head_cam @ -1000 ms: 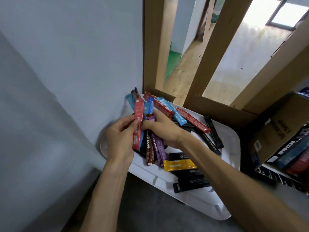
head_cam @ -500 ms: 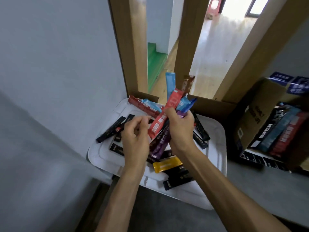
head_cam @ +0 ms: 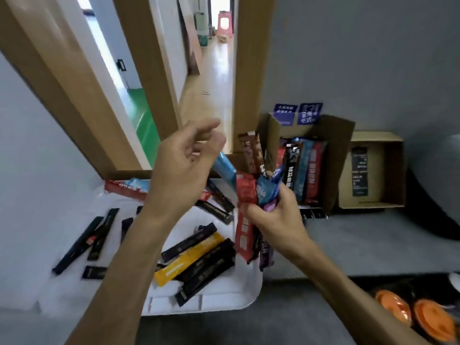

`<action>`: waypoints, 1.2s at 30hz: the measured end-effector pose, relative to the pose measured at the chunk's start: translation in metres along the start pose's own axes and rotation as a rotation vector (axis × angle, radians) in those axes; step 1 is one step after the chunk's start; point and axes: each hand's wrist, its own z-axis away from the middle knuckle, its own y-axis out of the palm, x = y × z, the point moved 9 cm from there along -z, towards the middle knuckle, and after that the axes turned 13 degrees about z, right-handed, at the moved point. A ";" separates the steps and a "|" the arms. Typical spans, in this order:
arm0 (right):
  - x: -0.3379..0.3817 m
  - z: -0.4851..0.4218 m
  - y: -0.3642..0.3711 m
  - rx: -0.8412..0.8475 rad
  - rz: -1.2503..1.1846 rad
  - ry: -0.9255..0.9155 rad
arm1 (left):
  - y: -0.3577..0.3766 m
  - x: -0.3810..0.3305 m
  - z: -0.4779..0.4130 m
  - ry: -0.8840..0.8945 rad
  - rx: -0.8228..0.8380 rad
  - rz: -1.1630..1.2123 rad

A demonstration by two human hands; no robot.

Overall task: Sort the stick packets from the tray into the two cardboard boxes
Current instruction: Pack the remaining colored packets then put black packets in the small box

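Closest in, at the lower right, lie two orange discs (head_cam: pixel 433 319) (too blurred to say what they are). Just beyond, the white tray (head_cam: pixel 236 292) sits on the grey floor and holds loose stick packets: a yellow packet (head_cam: pixel 191 256) lying among several black ones, more black packets (head_cam: pixel 84 242) scattered on its left side, and a red packet (head_cam: pixel 124 189) at its far edge.

Over the tray's right edge, the right hand (head_cam: pixel 276 220) grips a bundle of packets (head_cam: pixel 249 192) with its fingers curled tightly round the middle; red, blue, purple and brown packets fan out above and below the fist. The left hand (head_cam: pixel 184 168) is raised above the tray, its fingers loosely curled and slightly apart, holding nothing.

Farther off, against the grey wall, stands a cardboard box (head_cam: pixel 336 158) with coloured packets (head_cam: pixel 306 170) leaning upright inside. Just beside it on the right is a second box (head_cam: pixel 394 170) holding a black packet (head_cam: pixel 359 175). Behind the tray, a wooden door frame (head_cam: pixel 249 70) opens onto a hallway.
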 end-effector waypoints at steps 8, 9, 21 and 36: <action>-0.040 0.035 -0.101 -0.144 0.012 0.137 | 0.110 0.006 0.010 -0.073 0.231 -0.017; -0.047 0.038 -0.111 -0.165 0.003 0.165 | 0.115 0.002 0.008 -0.053 0.205 -0.029; -0.097 0.084 -0.188 -0.232 0.001 0.374 | 0.204 0.055 -0.024 -0.060 0.244 -0.433; -0.105 0.085 -0.183 -0.203 0.016 0.436 | 0.236 0.087 0.009 0.330 0.454 -1.025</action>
